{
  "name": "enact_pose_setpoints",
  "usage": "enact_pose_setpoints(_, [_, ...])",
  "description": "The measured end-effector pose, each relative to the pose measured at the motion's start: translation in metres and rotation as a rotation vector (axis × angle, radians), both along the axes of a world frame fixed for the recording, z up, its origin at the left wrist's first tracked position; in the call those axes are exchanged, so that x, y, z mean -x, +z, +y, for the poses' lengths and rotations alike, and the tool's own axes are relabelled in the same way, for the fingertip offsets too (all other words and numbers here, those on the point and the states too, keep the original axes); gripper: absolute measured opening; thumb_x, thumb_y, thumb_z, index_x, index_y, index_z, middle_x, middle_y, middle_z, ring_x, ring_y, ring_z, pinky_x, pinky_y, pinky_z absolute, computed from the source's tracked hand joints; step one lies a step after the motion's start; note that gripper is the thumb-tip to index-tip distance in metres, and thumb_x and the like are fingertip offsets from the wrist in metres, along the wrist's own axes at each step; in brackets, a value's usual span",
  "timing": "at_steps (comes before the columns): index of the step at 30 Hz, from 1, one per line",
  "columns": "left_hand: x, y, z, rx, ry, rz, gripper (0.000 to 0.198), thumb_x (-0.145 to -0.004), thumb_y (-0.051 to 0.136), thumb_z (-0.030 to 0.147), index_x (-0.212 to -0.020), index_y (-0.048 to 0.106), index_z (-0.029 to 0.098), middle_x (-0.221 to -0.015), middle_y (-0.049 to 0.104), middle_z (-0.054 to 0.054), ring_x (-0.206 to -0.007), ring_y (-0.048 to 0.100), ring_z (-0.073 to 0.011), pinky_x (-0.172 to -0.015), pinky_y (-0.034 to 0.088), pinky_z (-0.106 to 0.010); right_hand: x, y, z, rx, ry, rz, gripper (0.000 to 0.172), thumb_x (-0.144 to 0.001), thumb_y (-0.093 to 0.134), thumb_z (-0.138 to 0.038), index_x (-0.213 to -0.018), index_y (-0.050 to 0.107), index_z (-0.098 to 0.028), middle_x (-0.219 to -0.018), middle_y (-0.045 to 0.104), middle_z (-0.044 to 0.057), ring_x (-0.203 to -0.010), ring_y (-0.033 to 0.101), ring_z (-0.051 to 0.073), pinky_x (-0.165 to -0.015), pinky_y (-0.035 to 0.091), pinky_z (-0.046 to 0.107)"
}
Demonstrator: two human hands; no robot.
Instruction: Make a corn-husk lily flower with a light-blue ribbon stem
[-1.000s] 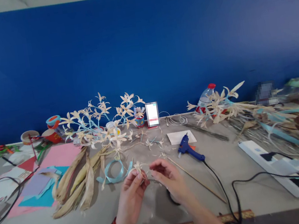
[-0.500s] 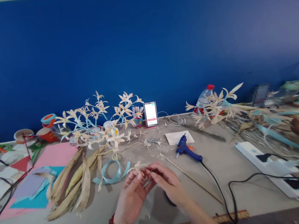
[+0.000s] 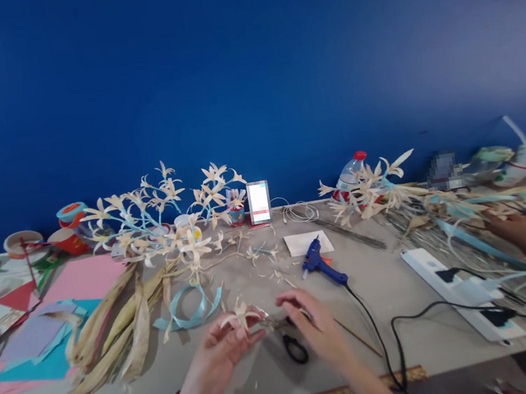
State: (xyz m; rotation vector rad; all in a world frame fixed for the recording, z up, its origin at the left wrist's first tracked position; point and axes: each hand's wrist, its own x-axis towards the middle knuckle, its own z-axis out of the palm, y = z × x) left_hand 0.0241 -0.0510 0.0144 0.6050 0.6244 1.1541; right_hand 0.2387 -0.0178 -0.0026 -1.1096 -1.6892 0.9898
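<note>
My left hand is closed on a small cream husk flower, pinching its base. My right hand is closed around the handles of black-handled scissors, whose metal blades point left toward the flower. Both hands hover just above the grey table near its front edge. A red bead bracelet circles my left wrist.
Dried corn husks and a light blue ribbon loop lie to the left, coloured paper beyond. A blue glue gun with its black cord, a thin stick, and a white power strip lie right. Another person's hands work at far right.
My right hand has come down onto the scissors and closed on their handles. My left hand shifted left and down with the flower. The camera view has swung slightly right.
</note>
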Motion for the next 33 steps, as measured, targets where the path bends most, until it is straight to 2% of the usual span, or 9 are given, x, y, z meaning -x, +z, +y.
enact_pose_setpoints(3, [-0.011,0.002,-0.003,0.021,-0.036,-0.04,0.003,-0.075,0.076,0.018,-0.077,0.074,0.018,-0.112,0.071,-0.013,-0.114,0.06,-0.0344,-0.103,0.04,-0.055,0.015,0.008,-0.004,-0.064,0.118,0.004,0.024,-0.092,0.055,-0.035,-0.11,0.066,-0.023,-0.105,0.071,0.006,-0.091,0.065,0.021,-0.081,0.05,0.029])
enact_pose_setpoints(8, [-0.02,0.008,-0.007,-0.002,-0.062,-0.067,0.004,-0.075,0.076,0.023,-0.075,0.075,0.02,-0.127,0.064,-0.011,-0.119,0.056,-0.0381,-0.101,0.042,-0.057,0.028,0.0,-0.008,-0.042,-0.008,0.09,0.017,-0.089,0.06,-0.033,-0.082,0.07,-0.021,-0.075,0.071,0.003,-0.07,0.066,0.019,-0.066,0.049,0.026])
enact_pose_setpoints(12, [-0.008,0.008,-0.005,-0.005,-0.053,0.048,0.009,-0.079,0.072,0.021,-0.087,0.076,0.02,-0.131,0.061,-0.013,-0.123,0.053,-0.0373,-0.103,0.04,-0.056,0.008,-0.013,-0.008,-0.123,-0.143,0.005,0.017,-0.09,0.058,-0.033,-0.084,0.069,-0.021,-0.076,0.07,0.003,-0.071,0.065,0.019,-0.067,0.049,0.027])
enact_pose_setpoints(16, [0.023,0.003,0.001,-0.04,0.14,0.202,0.01,-0.083,0.068,0.026,-0.081,0.074,0.018,-0.126,0.064,-0.013,-0.123,0.053,-0.0345,-0.104,0.041,-0.053,-0.026,-0.016,-0.001,-0.063,-0.324,-0.132,0.023,-0.093,0.052,-0.038,-0.083,0.064,-0.021,-0.064,0.062,0.001,-0.059,0.06,0.019,-0.057,0.047,0.028])
enact_pose_setpoints(19, [0.038,-0.001,0.003,-0.032,0.217,0.318,0.01,-0.082,0.069,0.025,-0.089,0.073,0.018,-0.117,0.069,-0.012,-0.117,0.058,-0.0299,-0.106,0.038,-0.049,-0.037,-0.015,0.004,-0.144,-0.209,-0.335,0.026,-0.092,0.054,-0.035,-0.073,0.063,-0.021,-0.076,0.065,0.005,-0.075,0.062,0.022,-0.072,0.05,0.033])
enact_pose_setpoints(22, [0.041,-0.003,0.002,-0.037,0.23,0.412,0.01,-0.08,0.072,0.027,-0.083,0.071,0.018,-0.106,0.073,-0.011,-0.11,0.062,-0.0279,-0.108,0.034,-0.045,-0.031,-0.016,0.004,-0.178,-0.037,-0.43,0.013,-0.091,0.055,-0.026,-0.094,0.067,-0.021,-0.1,0.068,0.009,-0.097,0.062,0.025,-0.086,0.049,0.038])
enact_pose_setpoints(26, [0.047,0.001,0.004,-0.055,0.307,0.525,0.013,-0.077,0.073,0.03,-0.08,0.069,0.018,-0.103,0.074,-0.011,-0.111,0.061,-0.0286,-0.107,0.033,-0.043,-0.023,-0.02,-0.005,-0.161,0.108,-0.606,0.042,-0.078,0.07,-0.025,-0.119,0.061,-0.021,-0.126,0.061,0.012,-0.116,0.054,0.031,-0.1,0.043,0.047])
enact_pose_setpoints(28, [0.057,0.003,0.004,-0.074,0.354,0.576,0.015,-0.077,0.074,0.032,-0.079,0.069,0.019,-0.099,0.075,-0.01,-0.113,0.06,-0.0292,-0.108,0.031,-0.043,-0.025,-0.021,-0.01,-0.159,0.136,-0.678,0.05,-0.075,0.073,-0.028,-0.123,0.06,-0.021,-0.131,0.058,0.013,-0.121,0.051,0.033,-0.104,0.04,0.051])
enact_pose_setpoints(33, [0.075,-0.003,0.001,-0.058,0.374,0.618,0.016,-0.075,0.074,0.034,-0.078,0.069,0.019,-0.096,0.075,-0.009,-0.112,0.061,-0.0313,-0.108,0.03,-0.044,-0.038,-0.023,-0.017,-0.156,0.122,-0.694,0.053,-0.077,0.072,-0.029,-0.126,0.056,-0.024,-0.133,0.057,0.011,-0.122,0.051,0.032,-0.104,0.04,0.05])
